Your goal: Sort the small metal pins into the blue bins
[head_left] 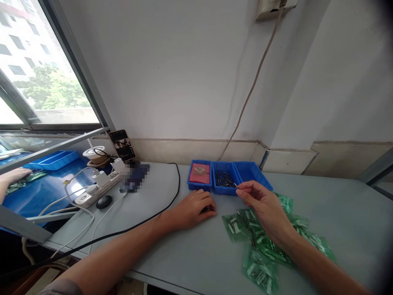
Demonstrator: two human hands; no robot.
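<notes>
My right hand [265,205] pinches a small thin metal piece [236,185] between thumb and fingertips, by the front right corner of the middle blue bin [225,191]. That bin holds many dark metal pieces [224,178], like screws or pins. My left hand [198,207] rests on the table with its fingers curled; something dark shows under them, too hidden to name. Below and around my right hand lie green plastic bags [236,227] with white and metal pieces inside. Several long thin metal pieces [242,219] lie among the bags.
The left blue bin [199,186] holds a red packet [199,173]. Another blue bin [250,172] stands to the right. A black cable [144,223] crosses the grey table [172,262]. Further left are a power strip [98,189], a phone [123,145] and another person's hand [15,175].
</notes>
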